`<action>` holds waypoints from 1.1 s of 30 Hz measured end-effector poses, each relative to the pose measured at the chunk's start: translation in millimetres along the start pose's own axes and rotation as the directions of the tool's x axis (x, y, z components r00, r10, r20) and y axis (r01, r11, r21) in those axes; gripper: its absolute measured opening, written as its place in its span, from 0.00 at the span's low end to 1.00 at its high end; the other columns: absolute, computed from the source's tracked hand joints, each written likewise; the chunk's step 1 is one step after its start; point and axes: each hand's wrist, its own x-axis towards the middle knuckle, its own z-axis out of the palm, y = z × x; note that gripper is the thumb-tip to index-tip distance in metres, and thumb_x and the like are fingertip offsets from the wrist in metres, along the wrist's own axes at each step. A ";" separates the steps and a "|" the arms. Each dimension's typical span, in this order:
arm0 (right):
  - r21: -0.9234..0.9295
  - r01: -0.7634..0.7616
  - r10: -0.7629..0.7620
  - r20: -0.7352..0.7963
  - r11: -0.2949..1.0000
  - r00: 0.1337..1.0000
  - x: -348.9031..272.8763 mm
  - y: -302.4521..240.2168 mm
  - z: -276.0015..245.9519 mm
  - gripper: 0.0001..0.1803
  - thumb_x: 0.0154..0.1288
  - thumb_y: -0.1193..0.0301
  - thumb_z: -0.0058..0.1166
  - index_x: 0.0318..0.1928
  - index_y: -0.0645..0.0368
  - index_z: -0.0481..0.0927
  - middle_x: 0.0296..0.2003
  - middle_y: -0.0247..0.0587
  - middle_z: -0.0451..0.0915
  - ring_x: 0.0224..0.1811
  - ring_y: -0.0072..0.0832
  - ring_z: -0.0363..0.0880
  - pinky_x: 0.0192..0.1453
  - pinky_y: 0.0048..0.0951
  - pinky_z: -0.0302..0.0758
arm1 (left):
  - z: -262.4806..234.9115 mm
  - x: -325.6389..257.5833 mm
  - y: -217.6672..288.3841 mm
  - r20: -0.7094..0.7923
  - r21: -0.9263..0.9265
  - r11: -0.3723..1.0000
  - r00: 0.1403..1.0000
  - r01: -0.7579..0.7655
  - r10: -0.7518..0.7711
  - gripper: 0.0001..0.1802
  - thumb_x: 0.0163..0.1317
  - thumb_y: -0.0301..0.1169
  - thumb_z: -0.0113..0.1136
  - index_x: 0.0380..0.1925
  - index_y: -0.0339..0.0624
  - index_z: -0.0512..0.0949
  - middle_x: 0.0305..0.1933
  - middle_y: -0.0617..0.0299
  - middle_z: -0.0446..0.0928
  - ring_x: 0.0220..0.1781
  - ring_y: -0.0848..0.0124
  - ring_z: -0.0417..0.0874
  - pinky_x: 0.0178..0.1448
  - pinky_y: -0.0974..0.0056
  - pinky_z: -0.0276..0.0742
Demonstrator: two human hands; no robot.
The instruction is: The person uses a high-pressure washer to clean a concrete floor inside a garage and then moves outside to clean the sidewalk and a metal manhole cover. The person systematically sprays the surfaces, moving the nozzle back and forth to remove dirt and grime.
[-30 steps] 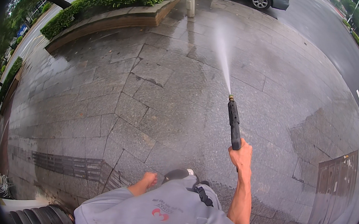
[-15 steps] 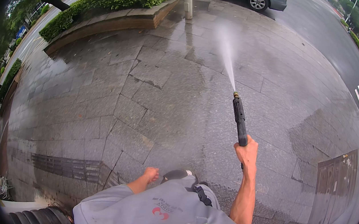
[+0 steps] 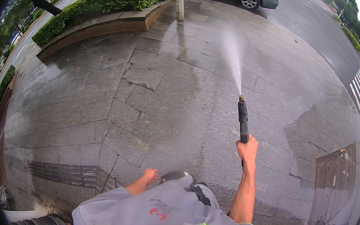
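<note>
Nearest, the left hand (image 3: 150, 176) hangs empty with fingers loosely curled, beside the grey shorts. Right of it, the right hand (image 3: 247, 148) grips the black pressure-washer lance (image 3: 243, 120), fingers wrapped shut around it. Its white spray fan (image 3: 233, 56) strikes the grey stone paving (image 3: 135, 107) farther out. Judging by the wetness, most slabs look washed; pale patches remain right and far.

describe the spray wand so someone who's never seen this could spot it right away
Start at the wet stone pavement that fills the picture, then find the bare arm reaching up from the lower edge on the right side. The right hand grips a slim black pressure-washer lance pointing away from the person. It is the only dark rod there, and a white fan of water sprays from its tip.
</note>
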 end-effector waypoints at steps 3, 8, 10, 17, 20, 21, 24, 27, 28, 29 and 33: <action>0.006 -0.036 0.036 -0.005 0.999 0.999 5.2 6.8 -2.4 0.13 0.54 0.72 0.54 0.39 0.67 0.83 0.38 0.68 0.84 0.46 0.64 0.84 0.52 0.56 0.78 | -0.2 2.8 -4.0 0.033 0.010 1.000 0.999 0.005 -0.005 0.20 0.73 0.40 0.61 0.58 0.42 0.76 0.42 0.57 0.84 0.33 0.65 0.84 0.30 0.60 0.79; -0.094 -0.068 0.064 -0.040 0.993 0.997 18.2 10.0 6.2 0.15 0.56 0.72 0.54 0.42 0.66 0.84 0.40 0.67 0.85 0.48 0.64 0.84 0.54 0.56 0.79 | 4.0 0.4 1.1 0.044 0.001 1.000 0.999 -0.007 0.007 0.20 0.73 0.40 0.61 0.58 0.42 0.77 0.44 0.56 0.84 0.36 0.65 0.85 0.32 0.59 0.80; -0.113 -0.097 0.093 -0.046 0.989 0.995 23.6 11.4 9.0 0.15 0.57 0.72 0.54 0.44 0.66 0.83 0.41 0.66 0.86 0.49 0.63 0.84 0.55 0.57 0.79 | 6.8 -2.9 4.1 0.054 -0.027 1.000 0.999 -0.002 0.003 0.19 0.73 0.41 0.61 0.57 0.42 0.77 0.44 0.57 0.84 0.36 0.65 0.85 0.33 0.59 0.80; -0.143 -0.083 0.076 -0.055 0.986 0.996 47.8 33.3 16.0 0.16 0.56 0.74 0.53 0.44 0.68 0.83 0.42 0.68 0.85 0.49 0.64 0.83 0.55 0.57 0.79 | 5.6 -12.1 9.1 0.044 -0.074 0.997 0.999 -0.008 0.011 0.16 0.73 0.42 0.60 0.51 0.43 0.79 0.42 0.58 0.84 0.36 0.64 0.85 0.36 0.56 0.81; -0.135 -0.106 0.090 -0.123 0.985 0.988 56.3 47.2 9.7 0.15 0.55 0.74 0.53 0.42 0.68 0.84 0.41 0.68 0.85 0.48 0.65 0.83 0.54 0.58 0.79 | -6.7 3.1 -11.8 0.056 -0.108 0.994 0.998 -0.006 0.012 0.16 0.73 0.42 0.60 0.51 0.42 0.79 0.41 0.58 0.84 0.36 0.63 0.85 0.36 0.54 0.81; -0.132 -0.108 0.087 -0.156 0.985 0.984 58.4 53.0 4.5 0.14 0.54 0.75 0.52 0.40 0.68 0.84 0.39 0.69 0.85 0.47 0.65 0.83 0.54 0.58 0.79 | -8.3 6.6 -16.9 0.053 -0.101 0.995 0.998 -0.010 0.016 0.16 0.73 0.42 0.60 0.50 0.42 0.79 0.41 0.58 0.84 0.35 0.62 0.85 0.36 0.53 0.81; -0.151 -0.146 0.118 -0.181 0.978 0.976 64.4 70.1 -13.2 0.15 0.55 0.75 0.53 0.42 0.67 0.84 0.40 0.69 0.85 0.48 0.65 0.84 0.54 0.57 0.79 | -8.7 11.7 -23.1 0.054 -0.083 0.996 0.998 -0.025 0.029 0.16 0.73 0.42 0.60 0.50 0.41 0.79 0.40 0.58 0.84 0.36 0.61 0.85 0.37 0.52 0.82; -0.169 -0.180 0.147 -0.189 0.969 0.971 69.4 78.8 -33.5 0.16 0.55 0.74 0.54 0.44 0.67 0.85 0.42 0.69 0.85 0.49 0.64 0.84 0.55 0.56 0.80 | -6.4 12.3 -25.4 0.065 -0.066 0.997 0.997 -0.033 0.037 0.17 0.73 0.41 0.59 0.51 0.40 0.79 0.42 0.57 0.84 0.39 0.60 0.86 0.40 0.52 0.82; -0.176 -0.206 0.169 -0.204 0.963 0.964 69.3 81.0 -40.9 0.16 0.55 0.74 0.54 0.44 0.67 0.85 0.42 0.68 0.85 0.49 0.64 0.84 0.55 0.56 0.80 | -4.3 13.0 -25.2 0.065 -0.065 0.997 0.997 -0.034 0.038 0.17 0.73 0.41 0.59 0.52 0.40 0.79 0.43 0.56 0.84 0.40 0.60 0.86 0.41 0.52 0.82; -0.181 -0.229 0.188 -0.219 0.956 0.957 69.0 81.1 -47.3 0.16 0.55 0.75 0.54 0.44 0.67 0.85 0.42 0.68 0.85 0.49 0.63 0.84 0.55 0.56 0.80 | -2.2 11.3 -21.7 0.063 -0.065 0.997 0.997 -0.036 0.040 0.17 0.73 0.41 0.59 0.52 0.40 0.79 0.44 0.56 0.84 0.41 0.60 0.86 0.42 0.52 0.82; -0.177 -0.248 0.199 -0.255 0.952 0.946 73.1 90.6 -69.1 0.16 0.55 0.75 0.54 0.44 0.67 0.85 0.42 0.67 0.86 0.50 0.63 0.84 0.56 0.56 0.80 | 9.5 8.4 -11.0 0.069 -0.064 0.998 0.997 -0.020 0.024 0.19 0.73 0.40 0.59 0.57 0.40 0.77 0.47 0.55 0.84 0.43 0.60 0.86 0.44 0.52 0.82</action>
